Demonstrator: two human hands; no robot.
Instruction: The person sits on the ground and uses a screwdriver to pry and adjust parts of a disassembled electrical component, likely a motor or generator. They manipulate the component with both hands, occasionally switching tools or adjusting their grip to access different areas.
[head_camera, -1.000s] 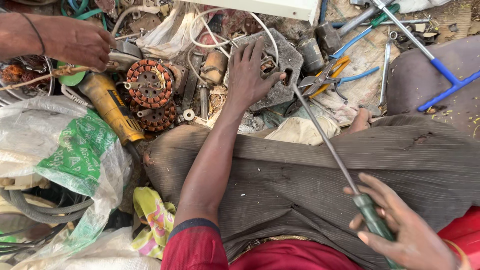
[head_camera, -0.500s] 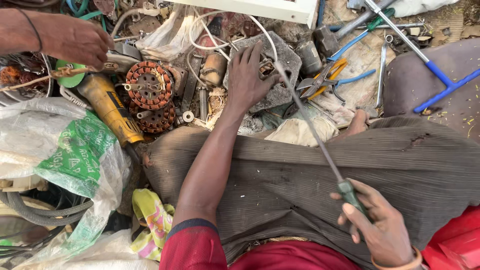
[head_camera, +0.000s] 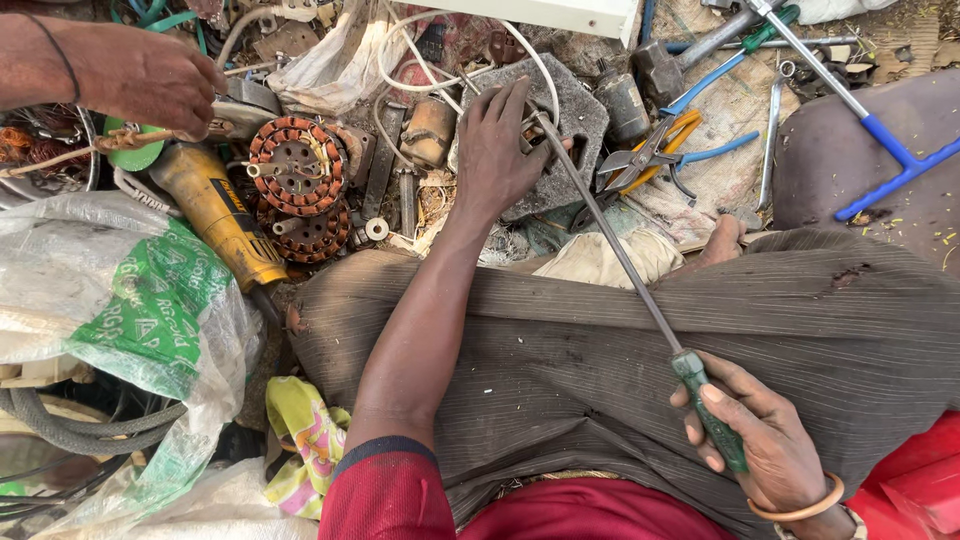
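Note:
My left hand (head_camera: 497, 148) lies flat with fingers spread on a grey metal housing plate (head_camera: 575, 130) among the scrap on the ground. My right hand (head_camera: 765, 445) grips the green handle of a long screwdriver (head_camera: 620, 250). The shaft slants up and left, and its tip reaches the plate close to my left fingers. My lap in striped grey-brown cloth (head_camera: 600, 350) fills the middle of the view. Another person's hand (head_camera: 150, 75) at the upper left rests on metal parts.
Copper-wound motor stators (head_camera: 298, 165) and a yellow angle grinder (head_camera: 215, 215) lie left of the plate. Pliers with orange handles (head_camera: 650, 150), a spanner (head_camera: 772, 125), a hammer (head_camera: 690, 50) and a blue-handled tool (head_camera: 870, 120) lie at the upper right. Plastic bags (head_camera: 120, 320) pile at the left.
My right hand has drawn the screwdriver inward and leftward, bringing its tip onto the plate by my left fingers. My left hand stays on the plate.

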